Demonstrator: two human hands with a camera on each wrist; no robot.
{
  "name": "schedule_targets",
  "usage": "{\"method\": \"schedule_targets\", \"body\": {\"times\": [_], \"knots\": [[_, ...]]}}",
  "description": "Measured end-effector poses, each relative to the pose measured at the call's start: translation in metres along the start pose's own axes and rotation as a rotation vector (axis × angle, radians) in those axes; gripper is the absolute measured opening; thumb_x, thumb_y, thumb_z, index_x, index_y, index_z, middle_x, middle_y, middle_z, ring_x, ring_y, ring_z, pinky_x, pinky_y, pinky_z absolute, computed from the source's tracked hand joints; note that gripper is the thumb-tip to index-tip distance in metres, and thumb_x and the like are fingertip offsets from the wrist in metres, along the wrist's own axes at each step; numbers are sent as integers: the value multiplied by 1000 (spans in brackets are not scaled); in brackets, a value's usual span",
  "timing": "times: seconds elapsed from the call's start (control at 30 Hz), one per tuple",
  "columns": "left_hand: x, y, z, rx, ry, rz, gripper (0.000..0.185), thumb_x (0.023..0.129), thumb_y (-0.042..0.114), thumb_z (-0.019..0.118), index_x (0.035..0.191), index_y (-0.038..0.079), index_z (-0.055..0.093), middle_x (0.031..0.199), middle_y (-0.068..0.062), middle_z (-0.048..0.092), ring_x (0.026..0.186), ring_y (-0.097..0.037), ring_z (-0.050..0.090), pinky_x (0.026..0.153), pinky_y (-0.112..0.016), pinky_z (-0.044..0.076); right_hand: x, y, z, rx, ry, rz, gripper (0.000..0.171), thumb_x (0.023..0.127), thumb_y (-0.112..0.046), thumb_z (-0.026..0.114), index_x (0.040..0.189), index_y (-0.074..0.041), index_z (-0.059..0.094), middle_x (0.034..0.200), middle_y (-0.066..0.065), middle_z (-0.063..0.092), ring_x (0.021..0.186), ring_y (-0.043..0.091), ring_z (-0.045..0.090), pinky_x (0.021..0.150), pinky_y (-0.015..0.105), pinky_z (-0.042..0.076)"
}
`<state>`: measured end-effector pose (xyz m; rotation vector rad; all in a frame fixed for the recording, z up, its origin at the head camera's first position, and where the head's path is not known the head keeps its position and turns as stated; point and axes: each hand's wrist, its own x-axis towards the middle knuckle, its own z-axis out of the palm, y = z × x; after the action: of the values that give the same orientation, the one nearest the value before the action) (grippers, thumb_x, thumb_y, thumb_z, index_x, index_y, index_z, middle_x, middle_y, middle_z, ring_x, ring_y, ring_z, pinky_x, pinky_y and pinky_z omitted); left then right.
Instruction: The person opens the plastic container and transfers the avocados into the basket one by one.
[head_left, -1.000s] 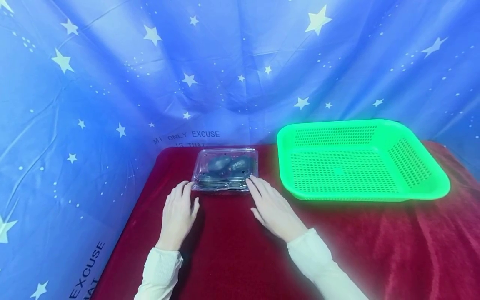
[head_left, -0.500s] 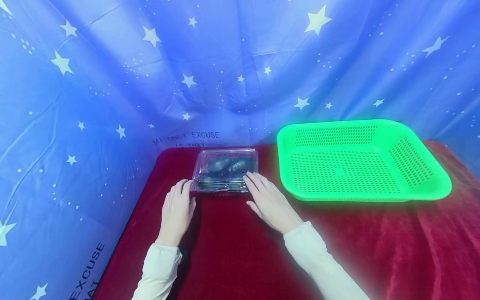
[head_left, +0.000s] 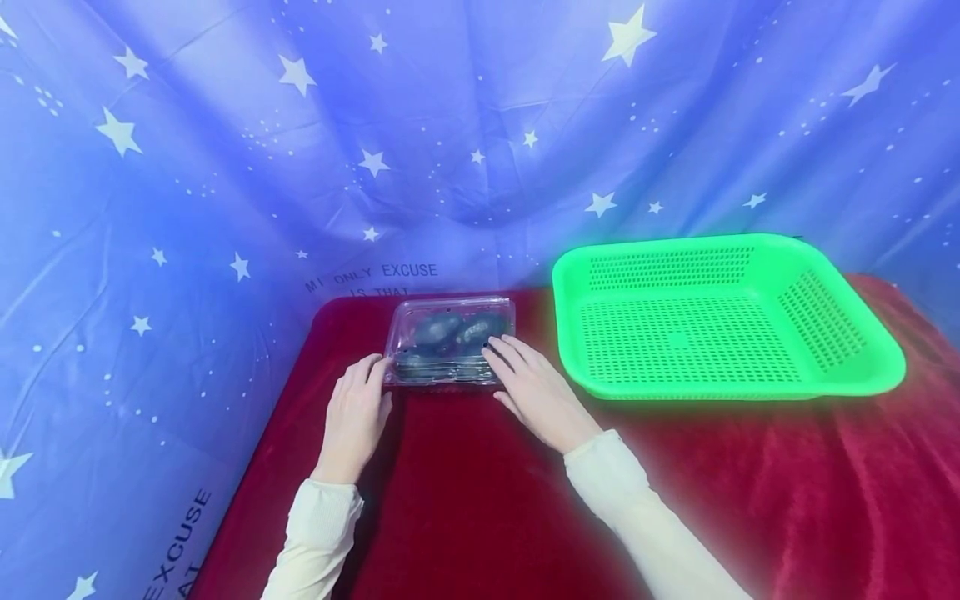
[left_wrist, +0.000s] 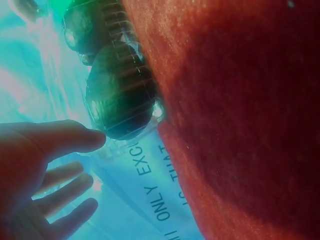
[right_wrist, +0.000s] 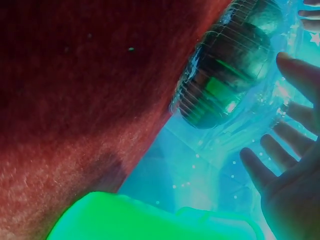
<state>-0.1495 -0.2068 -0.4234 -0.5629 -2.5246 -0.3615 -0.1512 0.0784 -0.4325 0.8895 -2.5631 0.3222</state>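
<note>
A: Item one, at nine o'clock of the scene: blue star-print backdrop (head_left: 187, 167). Any lettering?

B: Yes. "MI ONLY EXCUSE" above "IS THAT", just behind the table's far left corner; "EXCUSE" again, running upward, at seven o'clock. No brand is legible anywhere.

A: Item two: left hand (head_left: 352, 417).

B: Fingers straight and relaxed, flat on the red cloth (head_left: 465, 500), tips at the near-left corner of the container. Grasping nothing. The left wrist view shows it spread, just beside the box.

A: Item three: clear clamshell container (head_left: 448, 340).

B: On the cloth at twelve o'clock from the hands, lid down, dark rounded fruit (left_wrist: 120, 100) inside; kind unclear. Judged light, thin-walled, smooth and somewhat slippery; it probably flexes and could pop open under a squeeze. Best taken by the two short sides or the ribbed rim, with gentle, even pressure.

A: Item four: right hand (head_left: 536, 392).

B: Fingers extended, tips resting on the container's near-right corner. Released, not gripping.

A: Item five, at three o'clock.

B: Green perforated basket (head_left: 847, 379), apart from the container.
</note>
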Motion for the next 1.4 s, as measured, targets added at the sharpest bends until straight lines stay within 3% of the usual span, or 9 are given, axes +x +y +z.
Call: {"method": "schedule_targets", "body": {"times": [0.4, 0.97, 1.4], "knots": [[4, -4, 4, -14, 11, 53, 49, 76, -9, 73, 122, -2, 61, 121, -18, 62, 113, -36, 58, 93, -49, 49, 2, 2, 1, 17, -14, 8, 61, 87, -2, 70, 144, -4, 49, 150, 12, 48, 142, 29, 40, 117, 42, 34], [9, -6, 1, -33, -8, 72, 47, 76, -7, 78, 120, 1, 65, 120, -16, 64, 113, -35, 58, 94, -49, 49, 3, 5, 2, 30, 33, -14, 55, 88, -8, 72, 140, -5, 55, 145, 11, 54, 138, 29, 45, 115, 41, 37], [10, -8, 2, -33, 4, 80, 40, 79, -4, 78, 117, 2, 66, 118, -16, 66, 110, -33, 61, 94, -48, 49, 3, 4, -2, 33, -8, 0, 56, 88, -2, 70, 142, -5, 53, 146, 11, 52, 140, 29, 43, 113, 41, 39]]}}
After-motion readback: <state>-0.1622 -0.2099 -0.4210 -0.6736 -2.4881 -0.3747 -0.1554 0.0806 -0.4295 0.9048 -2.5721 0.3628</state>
